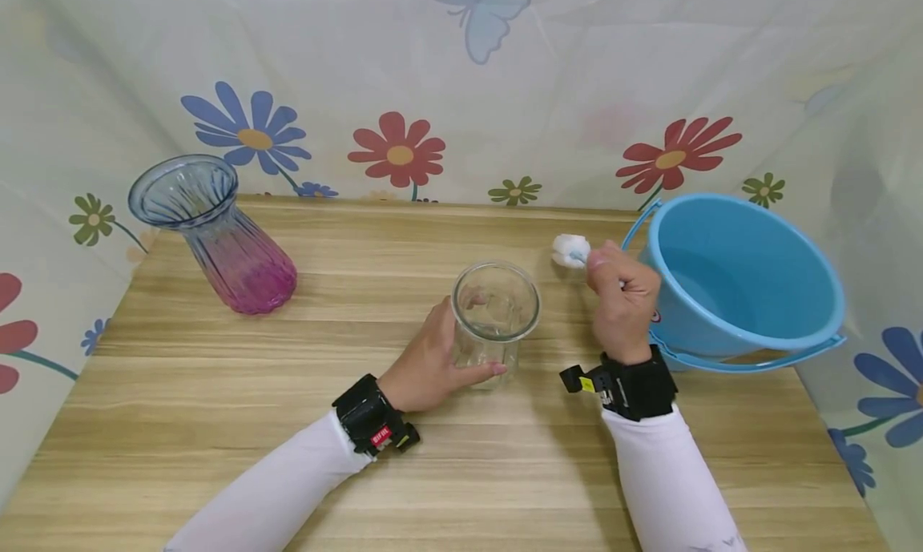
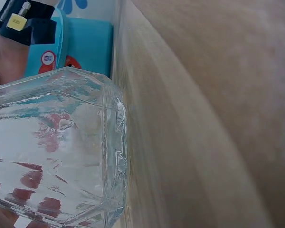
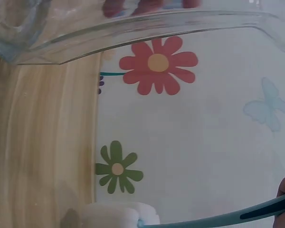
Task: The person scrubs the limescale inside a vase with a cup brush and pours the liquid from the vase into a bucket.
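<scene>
A clear glass jar (image 1: pixel 496 308) with faceted lower sides is upright in the middle of the wooden table. My left hand (image 1: pixel 425 368) grips it from the left, thumb across the near side. In the left wrist view the jar's faceted wall (image 2: pixel 52 142) fills the left part, its base at the tabletop. To the right of the jar, my right hand (image 1: pixel 623 300) grips the blue handle of a sponge brush (image 1: pixel 571 250). The white sponge head points left, beyond the jar's rim and apart from it. Part of the handle (image 3: pixel 218 221) shows in the right wrist view.
A light blue bucket (image 1: pixel 757 247) stands right beside my right hand, its handle lowered toward the front. At the back left stands a ribbed blue-to-pink glass vase (image 1: pixel 248 255). A flower-printed curtain (image 1: pixel 490 135) hangs behind and beside the table (image 1: pixel 238 392).
</scene>
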`<state>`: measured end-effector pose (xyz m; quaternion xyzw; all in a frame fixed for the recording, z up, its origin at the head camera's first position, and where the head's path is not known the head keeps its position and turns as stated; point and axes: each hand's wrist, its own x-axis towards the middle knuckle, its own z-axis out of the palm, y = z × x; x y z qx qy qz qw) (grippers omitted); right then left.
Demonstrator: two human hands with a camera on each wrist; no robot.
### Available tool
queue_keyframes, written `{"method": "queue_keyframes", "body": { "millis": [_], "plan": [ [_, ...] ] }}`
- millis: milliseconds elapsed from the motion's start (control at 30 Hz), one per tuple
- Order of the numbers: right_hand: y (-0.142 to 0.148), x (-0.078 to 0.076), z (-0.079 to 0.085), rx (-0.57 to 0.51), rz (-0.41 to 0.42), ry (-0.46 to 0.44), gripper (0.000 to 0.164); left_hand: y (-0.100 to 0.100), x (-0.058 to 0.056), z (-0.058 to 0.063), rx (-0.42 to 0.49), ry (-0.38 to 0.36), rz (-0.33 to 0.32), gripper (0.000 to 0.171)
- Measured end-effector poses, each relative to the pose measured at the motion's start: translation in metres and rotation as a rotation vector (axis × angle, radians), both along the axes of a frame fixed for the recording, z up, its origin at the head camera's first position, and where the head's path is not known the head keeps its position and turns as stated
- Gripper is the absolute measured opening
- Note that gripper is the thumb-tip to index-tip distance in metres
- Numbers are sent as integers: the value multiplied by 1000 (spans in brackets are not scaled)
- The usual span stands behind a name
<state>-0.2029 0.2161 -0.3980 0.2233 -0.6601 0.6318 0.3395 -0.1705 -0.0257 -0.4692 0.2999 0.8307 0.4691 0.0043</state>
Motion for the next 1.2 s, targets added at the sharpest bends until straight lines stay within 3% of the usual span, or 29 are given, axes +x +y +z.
{"method": "queue_keyframes", "body": {
  "millis": [300, 567, 700, 933, 1200],
  "plan": [
    [4, -9, -18, 55, 58, -41, 50, -1, 2, 1, 1, -19, 5, 107],
    [9, -1, -26, 124, 26, -124, 51, -1, 1, -3, 1, -1, 5, 107],
    [15, 8, -28, 233, -7, -151, 46, 0, 1, -2, -4, 6, 6, 107],
    [31, 32, -24, 518, -174, -268, 39, 0, 1, 1, 5, 20, -3, 105],
    [40, 51, -27, 697, -170, -340, 27, -1, 0, 3, 11, -12, -4, 106]
  ]
}}
